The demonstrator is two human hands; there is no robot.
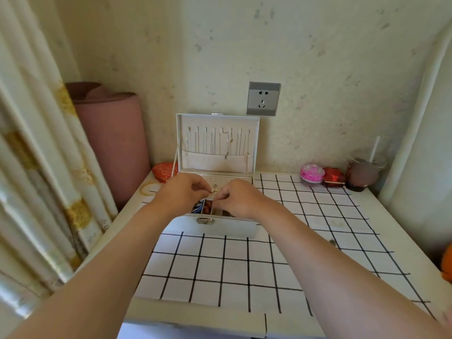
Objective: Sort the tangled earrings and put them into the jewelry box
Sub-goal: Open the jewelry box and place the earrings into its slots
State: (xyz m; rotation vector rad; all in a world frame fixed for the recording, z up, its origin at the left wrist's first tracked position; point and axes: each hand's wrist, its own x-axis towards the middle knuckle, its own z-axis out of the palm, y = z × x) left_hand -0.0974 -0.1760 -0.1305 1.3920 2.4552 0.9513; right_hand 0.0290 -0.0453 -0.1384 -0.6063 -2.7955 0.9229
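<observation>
A pale jewelry box (228, 226) stands open at the back of the table, its upright lid (217, 143) hung with thin chains. Both my hands hover over the box's tray. My left hand (182, 192) and my right hand (238, 198) pinch a small gold earring with pale beads (214, 191) between their fingertips, right above the perforated earring panel (220, 181). Below the hands, front compartments hold coloured pieces (201, 206), partly hidden by my fingers.
The table wears a white cloth with a black grid (244, 265). A red embroidered pouch (164, 172) and a gold bangle (149, 188) lie left of the box. A pink round case (312, 174), a red box (333, 178) and a cup with a straw (362, 174) stand at the back right.
</observation>
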